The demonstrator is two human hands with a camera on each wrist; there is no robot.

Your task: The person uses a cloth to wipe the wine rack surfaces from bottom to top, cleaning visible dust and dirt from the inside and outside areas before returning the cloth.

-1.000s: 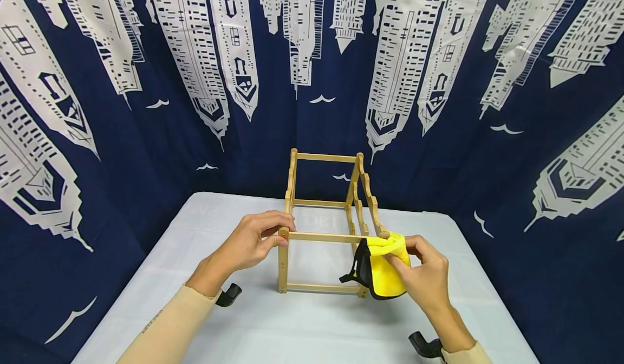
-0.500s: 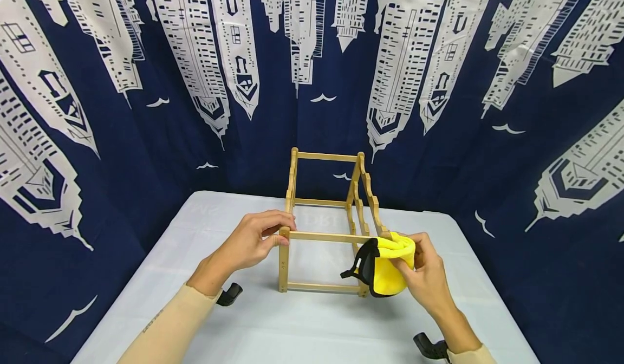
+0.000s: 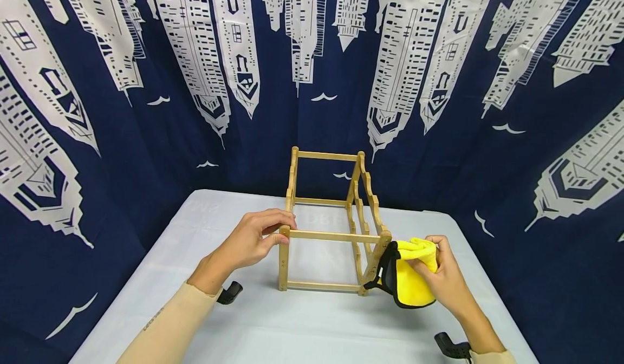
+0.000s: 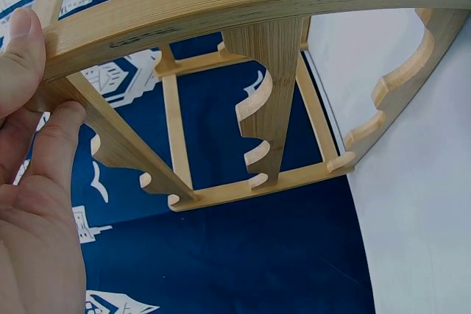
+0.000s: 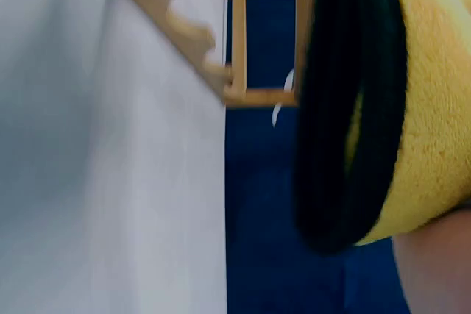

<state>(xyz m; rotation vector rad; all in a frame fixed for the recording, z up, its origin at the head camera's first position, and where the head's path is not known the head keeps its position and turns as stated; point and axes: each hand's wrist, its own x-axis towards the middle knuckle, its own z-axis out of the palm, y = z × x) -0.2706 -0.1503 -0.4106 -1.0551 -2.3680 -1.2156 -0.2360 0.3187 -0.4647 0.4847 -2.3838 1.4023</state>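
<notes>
A wooden rack (image 3: 334,236) with scalloped side rails stands on the table in the head view. My left hand (image 3: 253,239) grips its near left top corner, thumb in front and fingers behind; the left wrist view shows the hand (image 4: 37,130) at the end of a long rail (image 4: 184,16). To the right of the rack, my right hand (image 3: 446,272) pinches a folded yellow cloth (image 3: 416,277) with black edging. The cloth's black edge hangs beside the near right post (image 3: 376,258). In the right wrist view the cloth (image 5: 438,101) fills the right side.
A white cloth covers the table (image 3: 292,331). Behind it hangs a dark blue curtain (image 3: 263,163) with white building prints. Black wrist-camera mounts (image 3: 229,293) show at both wrists.
My right hand has moved right with the yellow cloth, away from the rack's near top rail, and the near right corner now shows. The left hand keeps its place on the rack.
</notes>
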